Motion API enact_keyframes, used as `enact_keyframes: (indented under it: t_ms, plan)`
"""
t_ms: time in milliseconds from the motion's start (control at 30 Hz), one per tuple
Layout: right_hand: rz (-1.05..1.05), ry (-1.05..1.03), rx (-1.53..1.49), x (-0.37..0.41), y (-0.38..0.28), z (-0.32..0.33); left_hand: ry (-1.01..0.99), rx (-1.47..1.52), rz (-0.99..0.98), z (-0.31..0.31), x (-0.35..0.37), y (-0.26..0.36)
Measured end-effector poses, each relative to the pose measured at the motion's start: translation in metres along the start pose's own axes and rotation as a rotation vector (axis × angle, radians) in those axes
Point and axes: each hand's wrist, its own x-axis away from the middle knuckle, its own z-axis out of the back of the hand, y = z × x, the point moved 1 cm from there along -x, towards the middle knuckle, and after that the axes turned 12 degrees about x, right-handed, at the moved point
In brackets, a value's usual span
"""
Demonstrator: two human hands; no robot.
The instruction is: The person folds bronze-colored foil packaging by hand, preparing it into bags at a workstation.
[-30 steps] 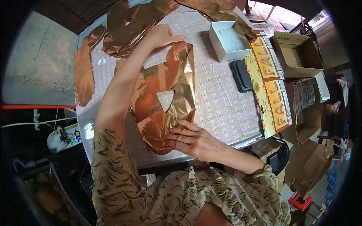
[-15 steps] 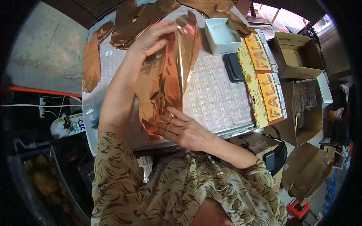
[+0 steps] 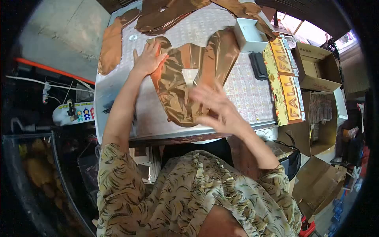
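Note:
A shiny copper-coloured foil balloon [image 3: 177, 83], uninflated and shaped like a letter with a small triangular opening, lies spread on the patterned tabletop [image 3: 248, 94]. My left hand [image 3: 149, 59] rests flat on its upper left part, fingers spread. Over the lower right part of the foil is my right hand [image 3: 217, 108], blurred by motion, with its fingers apart and nothing held in them. Whether the right fingertips touch the foil cannot be made out.
More copper foil pieces lie at the back [image 3: 169, 15] and left [image 3: 110, 49]. A white box [image 3: 250, 35], a black case [image 3: 258, 66] and orange FALL packages [image 3: 290, 96] are at the right. Cardboard boxes [image 3: 318, 67] stand beyond the table edge.
The foil, earlier lifted and folded between both hands, now lies flat and opened out. My left hand has come down onto it; my right hand has moved up and to the right, off its lower edge.

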Motion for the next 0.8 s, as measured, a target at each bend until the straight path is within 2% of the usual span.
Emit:
enact_keyframes:
  t_ms: [33, 167, 200, 267, 500, 567, 600, 633, 700, 733, 800]
  plan:
    - [-0.043, 0.059, 0.062, -0.009, 0.002, 0.002, 0.015, -0.021, 0.006, 0.001, 0.005, -0.004]
    - [-0.179, -0.094, 0.432, -0.025, 0.040, -0.026, 0.032, -0.055, 0.054, 0.007, 0.006, -0.022]
    - [-0.173, -0.101, 0.435, -0.023, 0.045, -0.036, 0.017, -0.024, 0.074, 0.008, 0.005, -0.026]
    - [-0.225, -0.273, 0.694, -0.019, 0.053, -0.053, 0.032, 0.000, 0.049, 0.000, -0.002, -0.041]
    - [-0.206, -0.383, 0.746, -0.028, 0.050, -0.052, 0.132, 0.292, -0.028, 0.014, 0.011, -0.096]
    - [-0.192, -0.384, 0.721, -0.035, 0.046, -0.052, 0.306, 0.444, -0.226, 0.024, 0.014, -0.139]
    - [-0.205, -0.388, 0.722, -0.041, 0.042, -0.053, 0.440, 0.472, -0.150, 0.037, 0.028, -0.146]
    - [-0.220, -0.389, 0.725, -0.049, 0.039, -0.054, 0.448, 0.469, -0.141, 0.046, 0.042, -0.156]
    - [-0.169, -0.364, 0.742, -0.071, 0.029, -0.062, 0.428, 0.193, -0.113, 0.066, 0.070, -0.175]
    - [-0.097, -0.357, 0.740, -0.082, 0.024, -0.068, 0.435, 0.188, -0.105, 0.074, 0.081, -0.180]
    - [0.009, -0.360, 0.747, -0.097, 0.020, -0.086, 0.381, 0.435, 0.046, 0.084, 0.100, -0.193]
